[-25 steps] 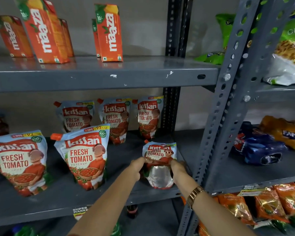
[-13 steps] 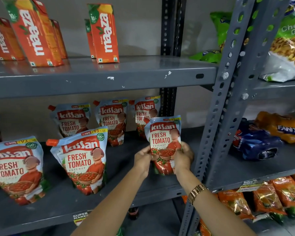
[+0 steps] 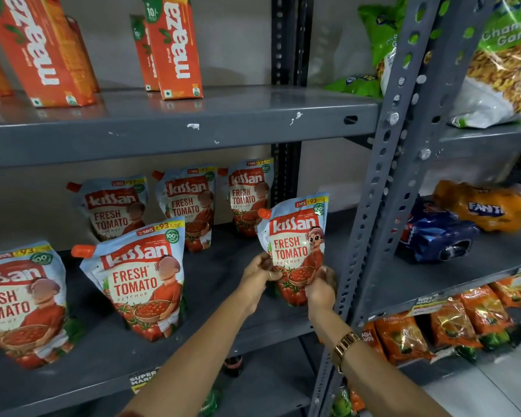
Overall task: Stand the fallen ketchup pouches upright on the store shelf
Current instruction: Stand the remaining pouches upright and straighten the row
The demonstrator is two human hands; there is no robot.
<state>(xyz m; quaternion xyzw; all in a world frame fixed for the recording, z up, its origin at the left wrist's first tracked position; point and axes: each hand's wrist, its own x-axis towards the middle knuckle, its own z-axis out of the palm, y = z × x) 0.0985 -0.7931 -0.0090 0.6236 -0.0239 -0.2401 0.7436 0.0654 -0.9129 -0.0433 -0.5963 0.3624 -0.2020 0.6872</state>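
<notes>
A ketchup pouch (image 3: 294,236), blue and red with an orange spout, stands upright at the right end of the grey middle shelf (image 3: 229,329), label facing me. My left hand (image 3: 257,273) grips its lower left side and my right hand (image 3: 321,288) its lower right side. Two more pouches stand upright in the front row: one in the middle (image 3: 139,278) and one at the left edge (image 3: 18,302). Three pouches (image 3: 187,203) lean upright along the back wall.
Orange juice cartons (image 3: 175,46) stand on the upper shelf. A perforated grey upright post (image 3: 382,188) rises just right of my hands. Beyond it lie soda bottles (image 3: 463,224), green snack bags (image 3: 503,64) and orange snack packets (image 3: 451,320).
The pouch lay folded over on the shelf with its silver underside showing. Both hands lifted it upright, and it now stands straighter and farther right, near the post.
</notes>
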